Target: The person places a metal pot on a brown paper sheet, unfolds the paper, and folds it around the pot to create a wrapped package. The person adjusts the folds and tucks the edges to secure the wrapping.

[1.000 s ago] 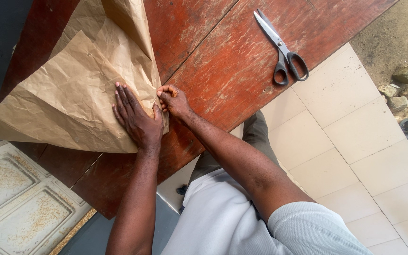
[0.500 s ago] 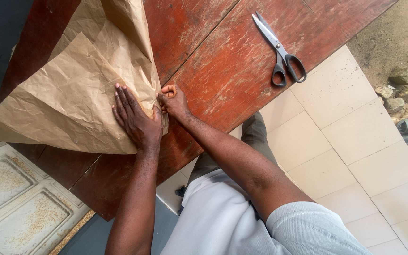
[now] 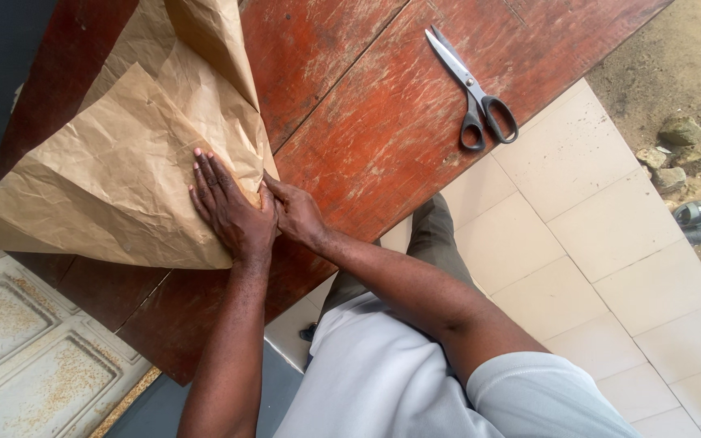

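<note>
Currently, the left hand (image 3: 233, 212) lies flat, fingers spread, on the creased brown paper sheet (image 3: 123, 170) on the red wooden table (image 3: 367, 122); the sheet's folded corner points toward the person. The right hand (image 3: 295, 212) pinches its edge. Black-handled scissors (image 3: 474, 91) lie well apart.

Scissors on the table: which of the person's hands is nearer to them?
Right. The right hand rests at the edge of the brown paper, on the side toward the scissors; the left hand lies flat on the paper, farther away.
</note>
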